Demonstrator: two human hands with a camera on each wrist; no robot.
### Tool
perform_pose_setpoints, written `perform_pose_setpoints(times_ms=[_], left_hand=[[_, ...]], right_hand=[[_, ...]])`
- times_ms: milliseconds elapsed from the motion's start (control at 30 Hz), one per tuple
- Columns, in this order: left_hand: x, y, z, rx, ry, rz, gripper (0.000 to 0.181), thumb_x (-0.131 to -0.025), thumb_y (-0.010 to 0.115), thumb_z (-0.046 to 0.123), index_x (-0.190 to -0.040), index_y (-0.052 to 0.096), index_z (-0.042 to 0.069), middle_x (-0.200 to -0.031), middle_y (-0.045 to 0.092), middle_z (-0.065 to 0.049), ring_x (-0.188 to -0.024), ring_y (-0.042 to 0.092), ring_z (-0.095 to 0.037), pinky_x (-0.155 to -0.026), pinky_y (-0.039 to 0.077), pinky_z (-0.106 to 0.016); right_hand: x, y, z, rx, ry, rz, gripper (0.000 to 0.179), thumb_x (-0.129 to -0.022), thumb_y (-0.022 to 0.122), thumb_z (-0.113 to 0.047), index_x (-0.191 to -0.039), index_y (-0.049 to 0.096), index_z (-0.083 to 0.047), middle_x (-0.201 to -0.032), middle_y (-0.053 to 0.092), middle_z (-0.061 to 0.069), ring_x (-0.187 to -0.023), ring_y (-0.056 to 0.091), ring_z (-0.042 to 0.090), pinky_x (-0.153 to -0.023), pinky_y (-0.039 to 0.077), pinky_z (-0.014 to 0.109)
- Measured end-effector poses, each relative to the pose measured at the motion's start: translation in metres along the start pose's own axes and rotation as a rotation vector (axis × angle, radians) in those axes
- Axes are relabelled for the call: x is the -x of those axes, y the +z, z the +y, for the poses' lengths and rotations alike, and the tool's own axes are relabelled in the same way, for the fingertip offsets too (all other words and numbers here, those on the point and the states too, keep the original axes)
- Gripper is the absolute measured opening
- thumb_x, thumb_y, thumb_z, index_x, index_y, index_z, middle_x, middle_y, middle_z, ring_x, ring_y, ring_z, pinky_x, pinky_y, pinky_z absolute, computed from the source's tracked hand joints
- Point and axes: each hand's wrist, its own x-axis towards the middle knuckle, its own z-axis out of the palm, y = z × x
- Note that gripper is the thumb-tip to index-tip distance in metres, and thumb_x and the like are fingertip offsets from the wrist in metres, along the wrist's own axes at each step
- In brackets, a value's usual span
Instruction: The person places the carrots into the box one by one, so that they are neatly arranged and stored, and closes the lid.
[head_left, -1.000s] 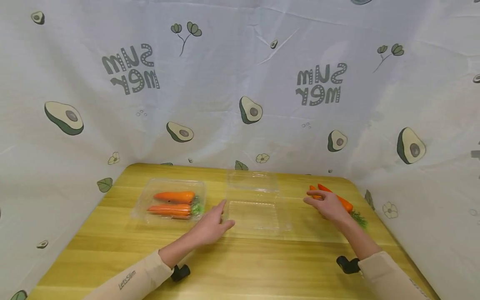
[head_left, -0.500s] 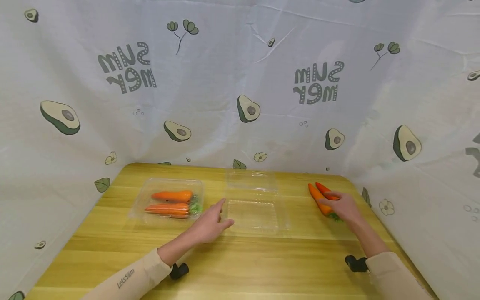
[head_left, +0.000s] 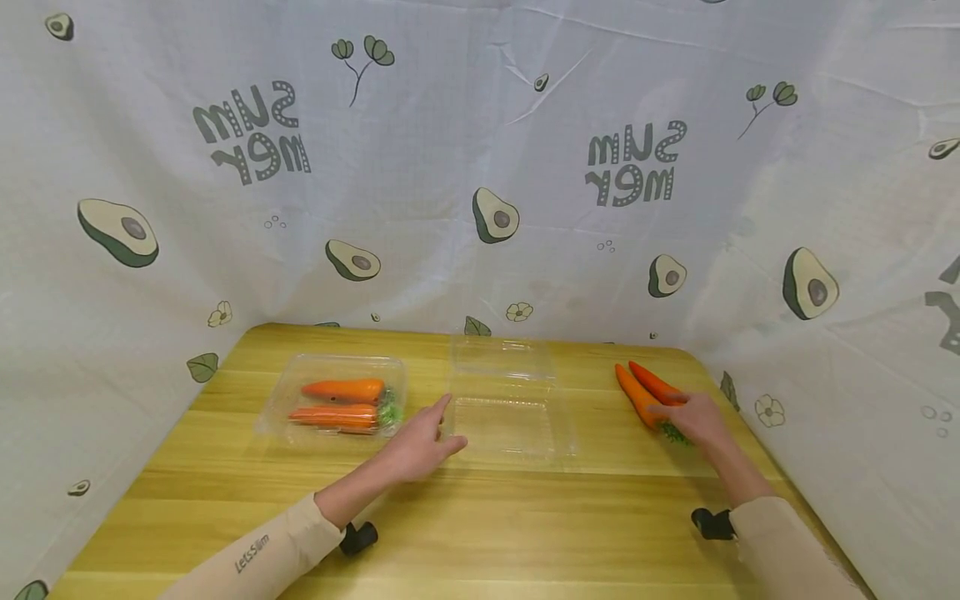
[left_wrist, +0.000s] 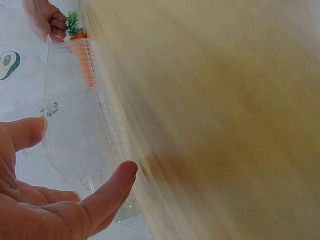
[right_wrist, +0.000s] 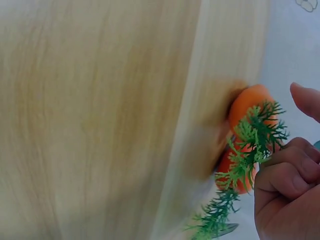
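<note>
My left hand (head_left: 418,448) reaches to the left side of an open clear plastic clamshell container (head_left: 504,427), its fingers and thumb extended and apart. In the left wrist view the fingertips lie close beside the clear wall; contact is hard to tell. At the right, two carrots with green tops lie side by side, an orange one (head_left: 636,395) and a redder one (head_left: 654,382). My right hand (head_left: 701,418) is over their leafy ends. The right wrist view has its fingers curled beside the greens (right_wrist: 255,132), thumb held apart; whether it grips a carrot is unclear.
On the left stands a closed clear clamshell (head_left: 352,362) with two carrots (head_left: 343,390) inside. The open container's lid (head_left: 501,358) is folded back toward the printed curtain (head_left: 427,167). All this lies on a wooden table (head_left: 487,533).
My right hand has moved right and nearer, from above the carrots' middles to their leafy ends, uncovering more of both. The left hand stays beside the container. The head view has shifted slightly.
</note>
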Motion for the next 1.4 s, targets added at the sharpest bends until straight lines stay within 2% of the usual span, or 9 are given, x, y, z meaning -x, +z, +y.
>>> perform_pose_setpoints(times_ms=[133,533,700,867,1033,1167,1333,1367,1400], left_hand=[[0.000,-0.001,0.000,-0.001,-0.003,0.002,0.080,-0.100,0.063,0.036,-0.160,0.022,0.003,-0.143,0.051,-0.026,-0.124,0.057,-0.036,-0.100,0.049,-0.055],[-0.002,0.001,-0.001,-0.011,-0.007,0.002,0.081,-0.099,0.064,0.037,-0.160,0.023,0.004,-0.141,0.053,-0.026,-0.126,0.055,-0.037,-0.103,0.047,-0.055],[-0.001,0.001,0.000,-0.004,-0.012,0.007,0.081,-0.099,0.065,0.036,-0.160,0.023,0.004,-0.143,0.051,-0.027,-0.128,0.054,-0.038,-0.103,0.046,-0.056],[0.000,0.001,0.001,0.007,-0.009,0.013,0.081,-0.098,0.065,0.035,-0.160,0.023,0.003,-0.144,0.050,-0.028,-0.129,0.054,-0.039,-0.103,0.046,-0.057],[0.000,0.002,-0.001,0.017,-0.007,0.019,0.081,-0.098,0.066,0.036,-0.160,0.024,0.003,-0.145,0.049,-0.027,-0.129,0.054,-0.039,-0.103,0.046,-0.057],[-0.001,0.003,-0.002,0.027,-0.006,0.019,0.081,-0.098,0.066,0.036,-0.160,0.024,0.004,-0.146,0.048,-0.027,-0.129,0.054,-0.039,-0.102,0.047,-0.057],[-0.001,0.002,-0.002,0.032,-0.005,0.020,0.081,-0.098,0.066,0.036,-0.160,0.023,0.004,-0.149,0.046,-0.026,-0.130,0.053,-0.039,-0.103,0.047,-0.057],[-0.001,0.002,-0.003,0.032,-0.006,0.021,0.081,-0.098,0.066,0.036,-0.160,0.023,0.004,-0.150,0.045,-0.026,-0.130,0.053,-0.039,-0.103,0.047,-0.058],[-0.001,0.002,-0.003,0.032,-0.009,0.021,0.081,-0.098,0.066,0.036,-0.160,0.023,0.005,-0.151,0.045,-0.025,-0.131,0.053,-0.039,-0.103,0.046,-0.058]], right_hand=[[-0.005,0.003,0.006,0.013,-0.002,0.016,0.073,-0.093,0.070,-0.034,-0.140,0.047,0.017,-0.149,0.032,0.043,-0.133,0.036,0.057,-0.106,0.039,0.058],[-0.009,0.005,0.014,0.128,0.018,0.045,0.072,-0.092,0.070,-0.033,-0.135,0.049,0.020,-0.139,0.043,0.044,-0.121,0.046,0.058,-0.099,0.044,0.060],[-0.009,0.006,0.013,0.125,0.033,0.067,0.066,-0.090,0.072,-0.036,-0.125,0.058,0.019,-0.129,0.051,0.044,-0.104,0.056,0.049,-0.080,0.051,0.045],[-0.011,0.006,0.013,0.090,0.044,0.084,0.053,-0.088,0.074,-0.036,-0.101,0.063,0.014,-0.113,0.059,0.038,-0.084,0.051,0.031,-0.064,0.040,0.031],[-0.011,0.005,0.013,0.105,0.025,0.059,0.060,-0.088,0.074,-0.037,-0.108,0.061,0.018,-0.114,0.058,0.041,-0.085,0.055,0.035,-0.064,0.043,0.033],[-0.011,0.003,0.013,0.110,0.001,0.039,0.069,-0.089,0.074,-0.039,-0.119,0.059,0.021,-0.127,0.050,0.048,-0.101,0.058,0.045,-0.069,0.046,0.033],[-0.010,0.001,0.010,0.102,-0.021,0.006,0.079,-0.090,0.073,-0.041,-0.134,0.051,0.021,-0.138,0.040,0.049,-0.121,0.050,0.056,-0.083,0.052,0.041],[-0.010,0.001,0.009,0.099,-0.022,0.003,0.079,-0.089,0.073,-0.040,-0.135,0.051,0.020,-0.138,0.041,0.049,-0.120,0.051,0.055,-0.083,0.052,0.039],[-0.010,0.002,0.008,0.077,-0.011,-0.005,0.078,-0.090,0.073,-0.039,-0.136,0.050,0.019,-0.125,0.052,0.048,-0.107,0.058,0.051,-0.077,0.052,0.038]])
